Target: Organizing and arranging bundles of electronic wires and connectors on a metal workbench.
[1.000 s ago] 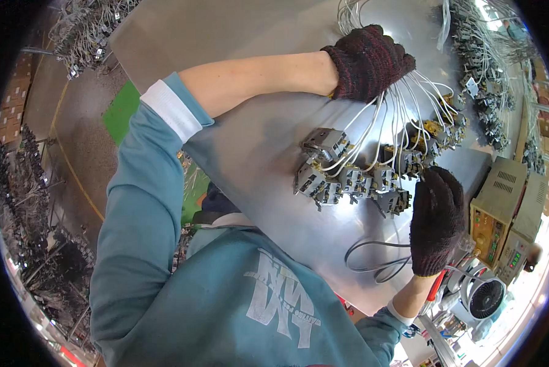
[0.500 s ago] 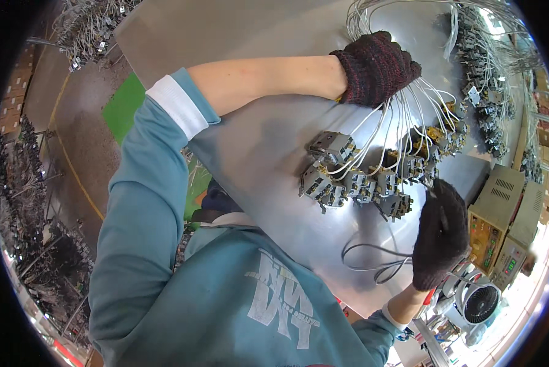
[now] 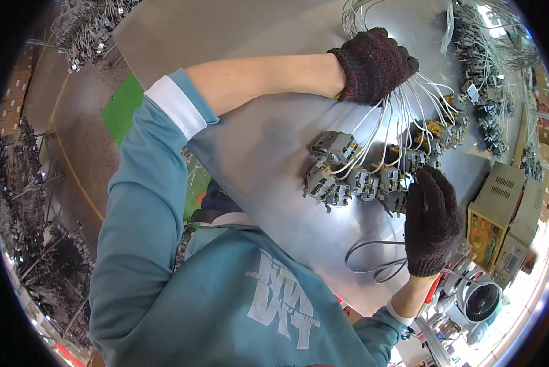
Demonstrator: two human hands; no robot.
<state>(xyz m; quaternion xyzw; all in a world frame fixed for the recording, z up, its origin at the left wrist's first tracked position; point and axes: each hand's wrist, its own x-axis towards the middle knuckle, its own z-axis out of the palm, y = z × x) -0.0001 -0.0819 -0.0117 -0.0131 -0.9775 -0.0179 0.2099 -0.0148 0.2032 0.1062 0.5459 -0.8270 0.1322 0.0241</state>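
My left hand (image 3: 375, 66), in a dark knitted glove, is closed round a bundle of white wires (image 3: 389, 122) above the metal table. The wires fan out toward me to a cluster of small boxy metal parts (image 3: 363, 181) with yellowish pieces, lying on the tabletop. My right hand (image 3: 432, 221), gloved too, is at the right edge of this cluster, its fingers together and bent toward the nearest parts. A grey cable (image 3: 372, 268) loops on the table and passes under that hand. What the right fingers hold, if anything, is hidden behind the glove.
On the right stand bench instruments (image 3: 487, 229) with lit displays and a small fan (image 3: 479, 303). More wired parts (image 3: 485, 104) lie along the table's far right. Wired parts (image 3: 94, 30) also hang off the far left corner, over the floor.
My right hand has turned and shifted slightly left and away from me, closer over the parts. The left hand keeps its grip on the wires; the parts have moved slightly right.
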